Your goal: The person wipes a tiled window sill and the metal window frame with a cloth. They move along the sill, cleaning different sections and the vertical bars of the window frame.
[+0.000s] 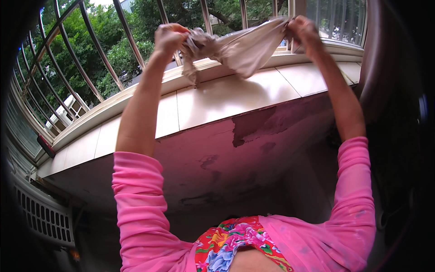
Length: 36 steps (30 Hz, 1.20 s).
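Note:
A beige cloth (249, 47) hangs stretched between my two raised hands, in front of the barred window. My left hand (170, 38) grips its bunched end, where a narrow twisted tail dangles. At the other end, my right hand (303, 32) pinches a corner, blurred by motion. Between them the cloth spreads into a loose flap above the white tiled windowsill (221, 98), on which a soft shadow falls. I cannot tell exactly what kind of cloth or garment it is.
Metal window bars (102, 51) rise behind the sill, with trees (136, 20) outside. Below the sill, the wall (204, 149) has peeling paint. A dark red object (46, 146) rests at the sill's left end. A slotted plastic panel (44, 214) stands at lower left.

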Available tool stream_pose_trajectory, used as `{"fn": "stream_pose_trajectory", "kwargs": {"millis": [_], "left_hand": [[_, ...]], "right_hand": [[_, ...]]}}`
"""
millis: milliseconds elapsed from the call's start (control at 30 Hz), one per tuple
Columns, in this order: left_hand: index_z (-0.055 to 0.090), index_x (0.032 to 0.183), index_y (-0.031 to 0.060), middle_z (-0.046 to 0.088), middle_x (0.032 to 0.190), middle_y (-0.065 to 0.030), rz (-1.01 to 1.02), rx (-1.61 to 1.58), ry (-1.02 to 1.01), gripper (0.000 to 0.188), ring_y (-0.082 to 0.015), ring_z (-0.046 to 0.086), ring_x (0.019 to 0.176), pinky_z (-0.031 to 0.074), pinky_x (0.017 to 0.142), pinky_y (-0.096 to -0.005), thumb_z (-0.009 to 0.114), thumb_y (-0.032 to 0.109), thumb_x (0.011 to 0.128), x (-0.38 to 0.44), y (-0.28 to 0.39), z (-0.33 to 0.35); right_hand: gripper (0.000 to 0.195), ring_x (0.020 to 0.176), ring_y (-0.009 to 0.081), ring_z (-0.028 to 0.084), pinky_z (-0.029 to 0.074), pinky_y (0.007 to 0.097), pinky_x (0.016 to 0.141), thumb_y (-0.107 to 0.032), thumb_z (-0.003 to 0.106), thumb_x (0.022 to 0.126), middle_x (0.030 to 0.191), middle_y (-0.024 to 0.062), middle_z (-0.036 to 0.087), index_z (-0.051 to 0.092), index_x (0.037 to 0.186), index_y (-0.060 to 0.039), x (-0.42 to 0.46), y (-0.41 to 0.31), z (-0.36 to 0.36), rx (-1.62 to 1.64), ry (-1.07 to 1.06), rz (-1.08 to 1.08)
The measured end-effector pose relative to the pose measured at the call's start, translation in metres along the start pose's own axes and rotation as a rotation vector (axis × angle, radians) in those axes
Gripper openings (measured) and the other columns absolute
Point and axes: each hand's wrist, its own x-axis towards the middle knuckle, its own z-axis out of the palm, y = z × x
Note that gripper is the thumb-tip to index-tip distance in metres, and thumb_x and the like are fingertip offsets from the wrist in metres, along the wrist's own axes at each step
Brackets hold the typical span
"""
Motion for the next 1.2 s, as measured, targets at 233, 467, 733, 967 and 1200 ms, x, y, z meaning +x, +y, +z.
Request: {"fn": "stream_pose_trajectory", "kwargs": {"millis": [233,467,733,967,1200], "left_hand": [[0.067,0.083,0.0031,0.064,0.074,-0.0084,0.008,-0.013,-0.006,0.02,-0.0128,0.056,0.061,0.046,0.06,-0.0245,0.057,-0.005,0.068,-0.002,0.028,-0.024],[0.064,0.09,0.0064,0.062,0.092,-0.0094,0.399,0.69,0.022,0.016,-0.0211,0.06,0.084,0.048,0.073,-0.0331,0.062,0.015,0.077,-0.044,0.015,0.012],[0.061,0.091,0.0085,0.057,0.094,-0.0075,0.446,0.736,-0.336,0.017,-0.0249,0.059,0.084,0.048,0.071,-0.0378,0.058,0.02,0.08,-0.082,0.008,0.029],[0.059,0.089,0.0114,0.06,0.09,-0.0048,0.424,0.828,-0.248,0.013,-0.024,0.057,0.089,0.045,0.076,-0.0367,0.051,0.016,0.08,-0.099,-0.013,-0.013],[0.057,0.092,0.0144,0.061,0.092,-0.0019,0.107,1.044,-0.224,0.022,-0.0215,0.058,0.09,0.043,0.077,-0.04,0.045,0.009,0.074,-0.146,-0.05,-0.15]], "right_hand": [[0.01,0.065,0.0231,0.06,0.047,0.0364,0.056,-0.011,0.054,0.077,0.072,0.0096,0.062,0.056,0.085,-0.0057,0.043,0.014,-0.018,-1.303,0.043,-0.207],[0.01,0.09,0.025,0.054,0.045,0.0372,0.078,-0.013,0.058,0.078,0.087,0.0088,0.057,0.061,0.083,-0.0054,0.006,0.043,0.018,-1.089,-0.154,-0.693],[0.038,0.074,0.0281,0.053,0.041,0.0385,0.067,-0.041,0.044,0.088,0.077,0.0121,0.055,0.057,0.082,-0.005,-0.01,0.054,0.05,-0.932,-0.581,-0.294],[0.051,0.08,0.0324,0.057,0.041,0.0419,0.068,-0.053,0.035,0.088,0.079,0.0178,0.059,0.051,0.101,-0.0061,-0.019,0.038,0.095,-0.929,-0.541,-0.393],[0.044,0.072,0.031,0.057,0.039,0.0422,0.067,-0.047,0.038,0.089,0.071,0.0162,0.059,0.046,0.107,-0.0074,-0.051,-0.024,0.239,-0.85,-0.672,-0.472]]}}
